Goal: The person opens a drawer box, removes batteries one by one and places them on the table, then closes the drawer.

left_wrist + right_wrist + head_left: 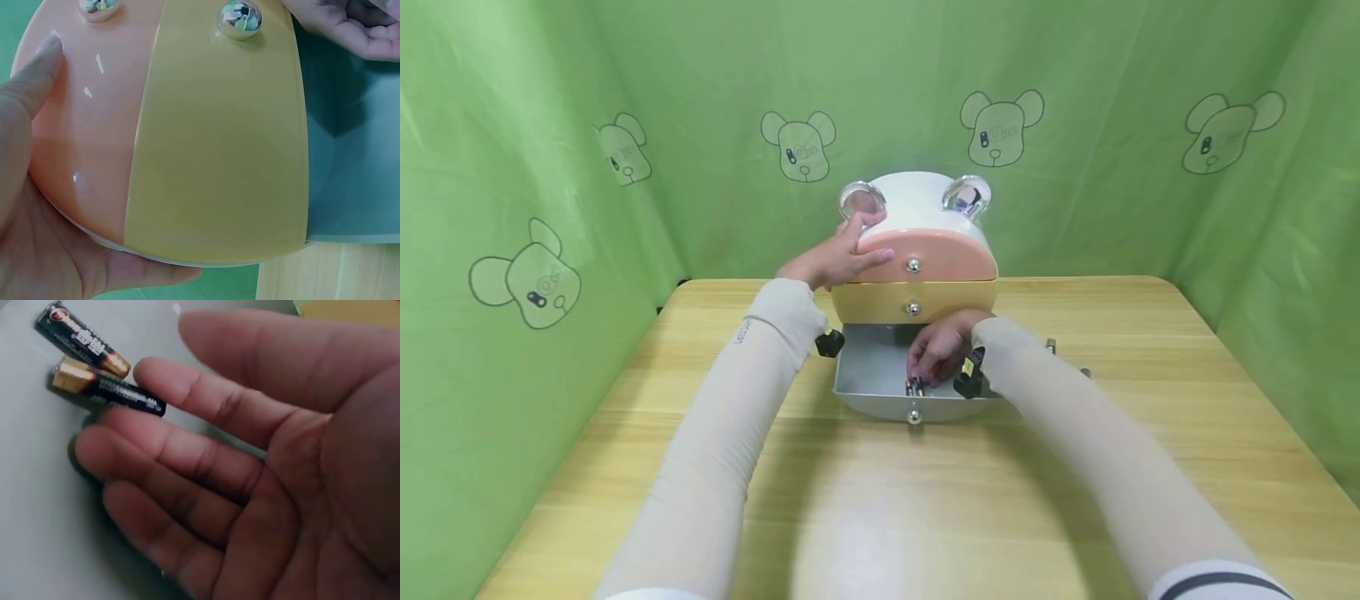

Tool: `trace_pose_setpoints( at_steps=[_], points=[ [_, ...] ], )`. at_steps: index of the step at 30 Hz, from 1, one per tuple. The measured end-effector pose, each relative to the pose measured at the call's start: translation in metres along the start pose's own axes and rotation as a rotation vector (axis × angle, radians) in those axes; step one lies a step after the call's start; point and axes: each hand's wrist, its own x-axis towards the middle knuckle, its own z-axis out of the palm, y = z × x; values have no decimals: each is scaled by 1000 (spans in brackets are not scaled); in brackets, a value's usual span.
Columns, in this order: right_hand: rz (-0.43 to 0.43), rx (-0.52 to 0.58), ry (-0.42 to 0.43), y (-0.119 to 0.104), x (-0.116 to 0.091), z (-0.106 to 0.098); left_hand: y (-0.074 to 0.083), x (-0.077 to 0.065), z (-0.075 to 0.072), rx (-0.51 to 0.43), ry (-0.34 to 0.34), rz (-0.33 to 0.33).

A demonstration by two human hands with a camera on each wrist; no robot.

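A small bear-shaped drawer cabinet (913,196) has a white top and silver ears. My left hand (842,254) rests on its left side, the thumb laid over the pink drawer front (94,125) and the other fingers extended along the side. The grey bottom drawer (872,367) is pulled out. Inside it my right hand (943,346) reaches down, palm showing and fingers loosely bent in the right wrist view. Two black-and-gold AAA batteries lie there: one battery (109,386) is right by the fingertips, the other battery (81,337) just beyond. Nothing shows pinched between thumb and fingers.
The yellow middle drawer (872,302) is closed above the grey one. On the wooden table (865,517), partly behind the right forearm, are two small cylinders, one cylinder (1051,345) farther back, one cylinder (1086,372) nearer. Green curtains (895,75) surround the table.
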Motion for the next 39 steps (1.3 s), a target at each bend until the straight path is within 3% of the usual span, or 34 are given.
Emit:
trace_pose_setpoints(
  at_steps=[7, 14, 24, 39],
  points=[
    [7, -5, -16, -8, -4, 2, 6, -2, -1, -23, -18, -16],
    [37, -1, -67, -4, 3, 4, 0, 0, 2, -12, -3, -6],
    [48, -41, -28, -3, 7, 3, -1, 2, 3, 27, 10, 17],
    [24, 19, -18, -8, 3, 2, -1, 2, 1, 35, 12, 9]
  ],
)
